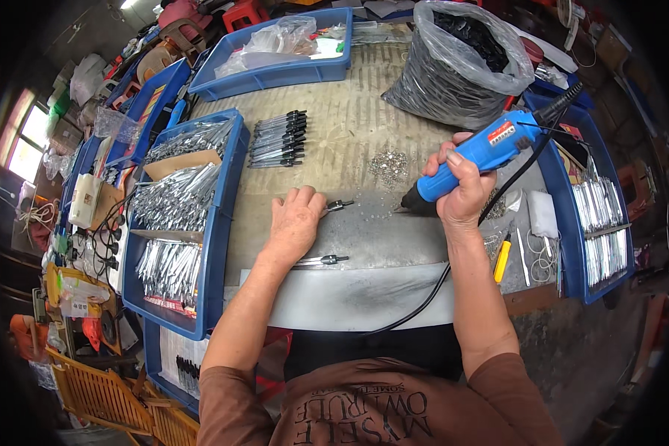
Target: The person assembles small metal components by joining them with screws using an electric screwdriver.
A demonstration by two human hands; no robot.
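My right hand [461, 178] wraps around a blue corded electric screwdriver [477, 152], its dark tip slanting down to the left, close above the tabletop. My left hand [299, 223] is closed, palm down on the table, over a slim metal rod with a black end fitting [340, 205]; most of the rod is hidden under the fingers. Nearer me, a second metal rod with a dark end [323, 260] lies by my left wrist. Between and beyond my hands spreads a pile of small metal parts, seemingly screws [389, 166]. Further back sits a neat row of black-ended rods [278, 140].
Blue bins of metal rods stand left [221, 215] and right [628, 260]. A clear bag of dark pieces [453, 93] and a blue tray [275, 74] sit at the back. The black cord [427, 297] crosses the front edge. A yellow-handled tool [502, 259] lies right.
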